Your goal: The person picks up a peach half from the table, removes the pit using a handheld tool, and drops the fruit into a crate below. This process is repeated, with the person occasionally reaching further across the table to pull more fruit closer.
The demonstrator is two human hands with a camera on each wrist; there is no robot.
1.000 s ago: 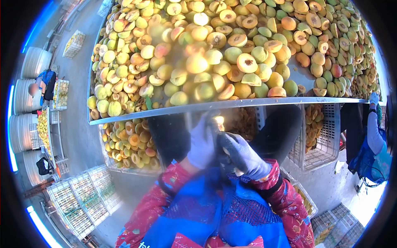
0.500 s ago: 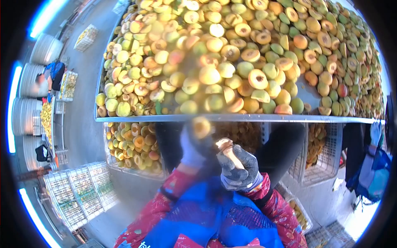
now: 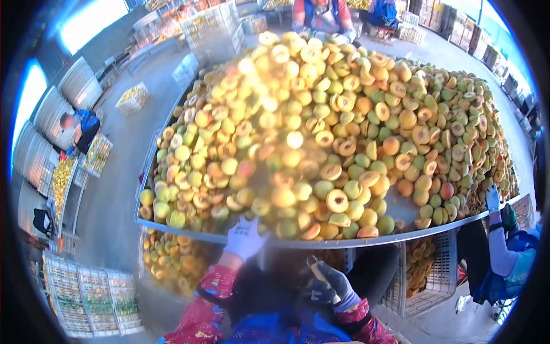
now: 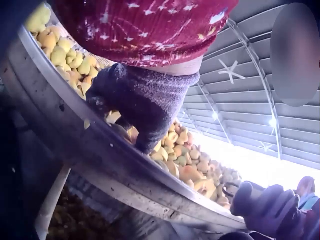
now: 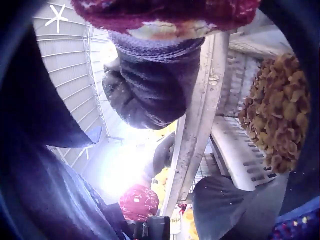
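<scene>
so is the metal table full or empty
Nearly full: halved fruit is heaped across the table, with a small bare patch near the front edge.

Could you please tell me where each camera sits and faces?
Head: on the head, facing forward and down at fruit and table; shows left hand, right hand, sleeves.
Left wrist: on that wrist, facing past the left hand to fruit and roof; shows its sleeve, the right hand.
Right wrist: on that wrist, facing past the right hand along the table's edge; shows its sleeve.
Shared: head and left wrist both show both hands.
</scene>
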